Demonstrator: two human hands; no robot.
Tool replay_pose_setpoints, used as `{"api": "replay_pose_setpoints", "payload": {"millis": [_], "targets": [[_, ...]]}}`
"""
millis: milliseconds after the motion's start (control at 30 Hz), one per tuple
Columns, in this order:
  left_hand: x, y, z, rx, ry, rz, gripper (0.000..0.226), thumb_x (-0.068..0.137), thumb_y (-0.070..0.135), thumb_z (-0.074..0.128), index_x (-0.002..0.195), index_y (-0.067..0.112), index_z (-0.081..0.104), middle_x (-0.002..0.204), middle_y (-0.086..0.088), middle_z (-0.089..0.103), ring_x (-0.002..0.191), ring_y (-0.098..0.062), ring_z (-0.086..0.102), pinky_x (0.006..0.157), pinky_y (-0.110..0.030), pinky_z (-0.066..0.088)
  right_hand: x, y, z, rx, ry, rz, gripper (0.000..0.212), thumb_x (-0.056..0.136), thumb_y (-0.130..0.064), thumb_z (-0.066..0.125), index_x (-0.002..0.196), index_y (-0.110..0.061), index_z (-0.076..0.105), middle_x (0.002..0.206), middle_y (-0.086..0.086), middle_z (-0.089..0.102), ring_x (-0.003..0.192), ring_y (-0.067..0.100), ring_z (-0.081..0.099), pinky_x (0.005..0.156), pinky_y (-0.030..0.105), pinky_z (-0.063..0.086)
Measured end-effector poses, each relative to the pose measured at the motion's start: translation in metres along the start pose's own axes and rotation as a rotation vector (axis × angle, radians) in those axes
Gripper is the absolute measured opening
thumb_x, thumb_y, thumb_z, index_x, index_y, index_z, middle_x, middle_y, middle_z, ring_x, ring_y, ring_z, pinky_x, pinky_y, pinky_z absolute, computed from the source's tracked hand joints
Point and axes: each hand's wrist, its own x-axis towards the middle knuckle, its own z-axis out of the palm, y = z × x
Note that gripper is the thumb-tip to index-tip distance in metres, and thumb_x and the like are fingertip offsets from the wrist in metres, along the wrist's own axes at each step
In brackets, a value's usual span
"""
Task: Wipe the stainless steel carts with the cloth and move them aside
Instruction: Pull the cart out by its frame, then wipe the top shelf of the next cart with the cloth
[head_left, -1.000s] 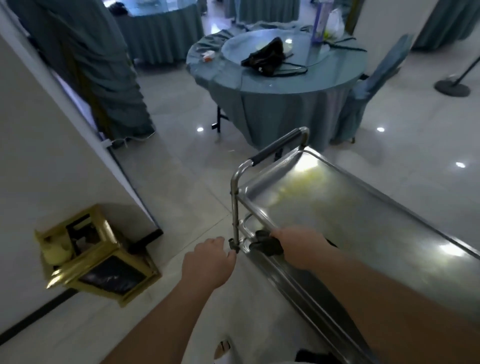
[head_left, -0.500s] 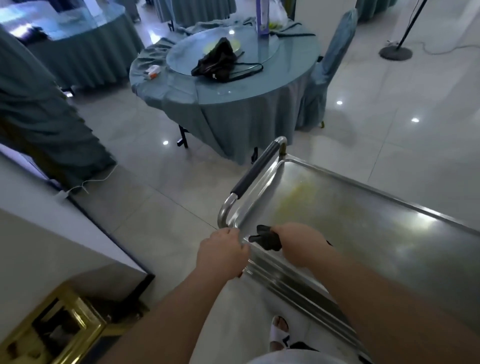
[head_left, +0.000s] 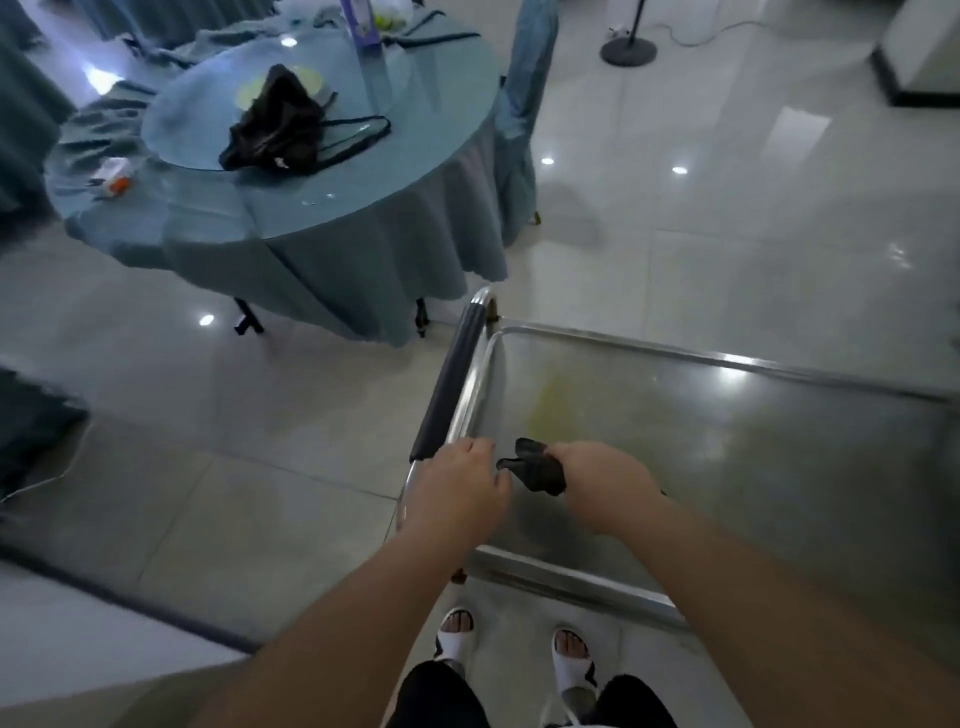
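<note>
1. Stainless steel cart (head_left: 727, 447) low and right of view, just beyond the feet; top tray bare apart from a yellowish smear (head_left: 558, 402) near the handle end. Round tabletop (head_left: 332, 208) under blue cloth beyond it, well apart, black bag (head_left: 275, 130) lying on its glass.
2. Padded push handle (head_left: 452, 379) along the cart's left end; chrome post curving down beneath it.
3. Left hand (head_left: 457, 493) at the near corner by the handle post, fingers curled over the rail; grip on it probable but contact hidden.
4. Right hand (head_left: 602, 483) clenched round a dark cloth (head_left: 532, 467), bunched and sticking out toward the left hand, over the tray's near-left corner.
5. Judged step: steadying the cart and starting the wipe. Best to brace with the left, flatten the cloth, work the smear with overlapping strokes, rims included.
6. Against half a second back: view swung left to right, round tabletop shifted further left, gold bin gone from view, hands closer together.
</note>
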Motion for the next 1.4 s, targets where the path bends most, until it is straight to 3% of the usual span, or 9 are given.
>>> {"api": "replay_pose_setpoints", "payload": {"millis": [300, 567, 633, 733, 867, 967, 1100, 1200, 1400], "targets": [[0.086, -0.057, -0.007, -0.017, 0.027, 0.263, 0.034, 0.103, 0.042, 0.05, 0.128, 0.022, 0.06, 0.118, 0.003, 0.064, 0.106, -0.016, 0.06, 0.089, -0.032, 0.044, 0.047, -0.016, 0.026, 0.166, 0.018, 0.205, 0.033, 0.095, -0.017, 0.059, 0.125, -0.031, 0.059, 0.113, 0.002, 0.068, 0.098, 0.027, 0.065, 0.083, 0.044, 0.058], [0.161, -0.074, 0.007, -0.033, 0.12, 0.349, 0.041, 0.098, 0.037, 0.05, 0.135, 0.021, 0.054, 0.13, 0.0, 0.058, 0.119, -0.019, 0.057, 0.097, -0.034, 0.04, 0.09, -0.051, 0.079, 0.322, 0.407, 0.263, 0.061, 0.095, -0.008, 0.056, 0.153, -0.021, 0.047, 0.155, 0.008, 0.052, 0.13, 0.036, 0.056, 0.1, 0.051, 0.054], [0.174, -0.071, 0.015, -0.048, 0.117, 0.312, 0.046, 0.099, 0.036, 0.049, 0.142, 0.02, 0.049, 0.146, -0.004, 0.05, 0.137, -0.025, 0.049, 0.109, -0.042, 0.041, 0.095, -0.066, 0.103, 0.323, 0.414, 0.258, 0.067, 0.096, -0.006, 0.054, 0.16, -0.019, 0.04, 0.166, 0.009, 0.037, 0.146, 0.032, 0.043, 0.115, 0.046, 0.042], [0.185, -0.063, 0.027, -0.084, 0.06, 0.24, 0.06, 0.105, 0.04, 0.043, 0.16, 0.018, 0.034, 0.172, -0.006, 0.024, 0.161, -0.024, 0.014, 0.127, -0.046, 0.018, 0.092, -0.086, 0.152, 0.36, 0.193, 0.108, 0.075, 0.1, -0.013, 0.05, 0.167, -0.024, 0.019, 0.175, 0.003, 0.009, 0.161, 0.025, 0.008, 0.13, 0.04, 0.009], [0.188, -0.062, 0.04, -0.045, 0.061, 0.237, 0.073, 0.108, 0.052, 0.028, 0.17, 0.019, 0.007, 0.178, 0.002, -0.005, 0.162, -0.014, -0.012, 0.129, -0.037, -0.006, 0.073, -0.101, 0.216, 0.48, -0.022, -0.089, 0.075, 0.102, -0.059, 0.032, 0.167, -0.037, 0.001, 0.17, -0.02, -0.021, 0.154, 0.004, -0.029, 0.126, 0.033, -0.016], [0.187, -0.061, 0.043, -0.021, 0.064, 0.236, 0.075, 0.109, 0.056, 0.019, 0.17, 0.018, -0.001, 0.178, 0.0, -0.009, 0.161, -0.013, -0.017, 0.131, -0.038, -0.007, 0.081, -0.107, 0.236, 0.419, 0.127, 0.004, 0.062, 0.109, -0.06, 0.01, 0.167, -0.037, 0.001, 0.171, -0.021, -0.014, 0.157, 0.004, -0.017, 0.126, 0.033, -0.011], [0.186, -0.06, 0.043, 0.0, 0.054, 0.249, 0.073, 0.11, 0.055, 0.012, 0.169, 0.015, -0.003, 0.177, -0.003, -0.012, 0.161, -0.015, -0.02, 0.13, -0.037, -0.009, 0.121, -0.113, 0.23, 0.241, 0.301, 0.141, 0.062, 0.11, -0.046, 0.028, 0.167, -0.025, 0.018, 0.174, -0.005, 0.013, 0.161, 0.015, 0.006, 0.128, 0.045, 0.014], [0.186, -0.059, 0.045, 0.038, 0.057, 0.263, 0.073, 0.11, 0.054, 0.009, 0.169, 0.013, -0.005, 0.177, -0.006, -0.014, 0.16, -0.016, -0.022, 0.13, -0.038, -0.01, 0.165, -0.103, 0.202, 0.216, 0.409, 0.162, 0.061, 0.109, -0.044, 0.023, 0.164, -0.019, 0.023, 0.171, 0.003, 0.026, 0.16, 0.021, 0.016, 0.128, 0.048, 0.02], [0.183, -0.06, 0.053, 0.094, 0.129, 0.284, 0.068, 0.112, 0.044, 0.01, 0.168, 0.008, -0.001, 0.177, -0.011, -0.012, 0.161, -0.02, -0.021, 0.132, -0.041, -0.007, 0.257, -0.063, 0.126, 0.13, 0.398, 0.24, 0.074, 0.104, -0.045, 0.024, 0.167, -0.015, 0.0, 0.176, 0.005, 0.0, 0.161, 0.023, -0.002, 0.13, 0.048, 0.008]]}}
